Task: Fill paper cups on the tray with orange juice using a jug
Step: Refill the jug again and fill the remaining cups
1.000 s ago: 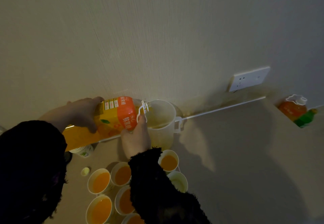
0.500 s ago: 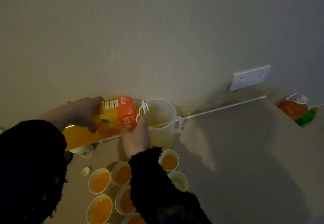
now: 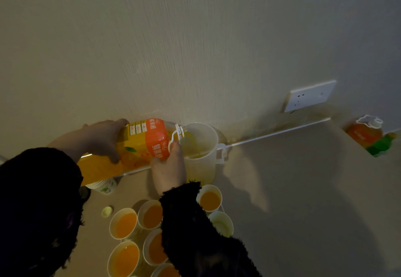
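Fingers [image 3: 120, 123] of left hand [image 3: 95, 140], right hand [image 3: 170, 170] grip bottle [image 3: 141, 146] lying horizontal, mouth at jug [image 3: 202, 169].

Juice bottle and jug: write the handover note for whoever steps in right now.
Left hand grips the body of the juice bottle. Right hand holds its neck end.
The bottle is tipped on its side with its mouth over the jug, which stands by the wall and seems to hold little juice.
Done: six filled cups show juice.
Left: finish loading the jug, set the bottle down, then fill the empty cup. The sleeve may hide more cups.
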The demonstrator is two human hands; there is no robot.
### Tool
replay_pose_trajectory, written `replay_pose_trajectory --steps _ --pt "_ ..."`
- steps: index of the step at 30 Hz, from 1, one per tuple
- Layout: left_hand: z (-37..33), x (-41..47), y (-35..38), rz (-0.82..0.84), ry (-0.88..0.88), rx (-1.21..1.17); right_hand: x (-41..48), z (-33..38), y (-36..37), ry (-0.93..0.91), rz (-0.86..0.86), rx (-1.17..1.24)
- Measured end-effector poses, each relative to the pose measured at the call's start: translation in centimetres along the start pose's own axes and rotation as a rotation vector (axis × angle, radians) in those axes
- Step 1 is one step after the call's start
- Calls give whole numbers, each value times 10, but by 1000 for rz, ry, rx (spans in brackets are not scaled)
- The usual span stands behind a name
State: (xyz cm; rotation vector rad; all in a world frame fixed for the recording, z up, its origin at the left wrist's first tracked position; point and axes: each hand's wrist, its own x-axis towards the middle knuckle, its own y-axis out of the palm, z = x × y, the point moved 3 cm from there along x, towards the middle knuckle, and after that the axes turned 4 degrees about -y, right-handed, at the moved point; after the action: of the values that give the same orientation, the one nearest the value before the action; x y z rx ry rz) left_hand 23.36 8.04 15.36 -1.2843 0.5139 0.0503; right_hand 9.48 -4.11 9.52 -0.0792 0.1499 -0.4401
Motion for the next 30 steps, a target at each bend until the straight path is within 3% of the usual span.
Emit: replay_pose_trajectory --steps 30 --pt "-2 0 -3 1 -3 17 2 -2 1 6 -16 23"
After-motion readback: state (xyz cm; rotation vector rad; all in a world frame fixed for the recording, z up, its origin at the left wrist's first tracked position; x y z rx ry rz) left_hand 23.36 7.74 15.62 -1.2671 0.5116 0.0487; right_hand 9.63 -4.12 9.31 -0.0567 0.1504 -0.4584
